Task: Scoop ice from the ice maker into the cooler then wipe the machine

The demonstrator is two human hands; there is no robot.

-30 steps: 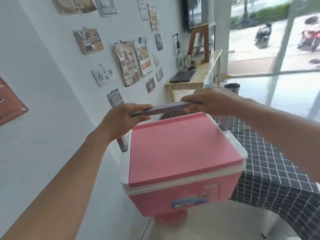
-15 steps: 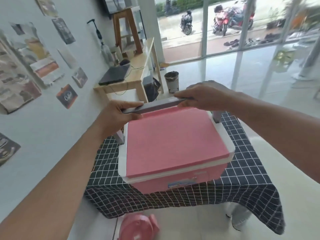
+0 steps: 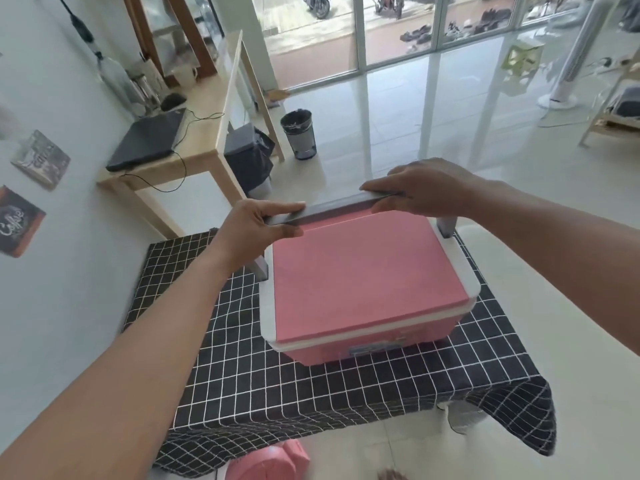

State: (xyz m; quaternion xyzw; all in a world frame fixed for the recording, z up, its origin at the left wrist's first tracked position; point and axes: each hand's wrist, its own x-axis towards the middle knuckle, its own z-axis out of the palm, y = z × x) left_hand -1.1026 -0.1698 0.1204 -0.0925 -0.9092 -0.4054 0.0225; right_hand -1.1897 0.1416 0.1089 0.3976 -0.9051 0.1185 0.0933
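A pink cooler with a white rim and a shut pink lid sits on a small table draped in a black grid-pattern cloth. Its grey handle stands raised over the far edge of the lid. My left hand grips the handle's left end and my right hand grips its right end. No ice maker or scoop is in view.
A wooden desk with a shut laptop stands against the left wall, beyond the table. A black bin stands on the glossy floor. A pink object lies on the floor below the table's near edge. Glass doors fill the back.
The cooler has come down from the air, left of the table, onto the checked cloth. My view has swung right and down, and both hands have kept their grip on the handle.
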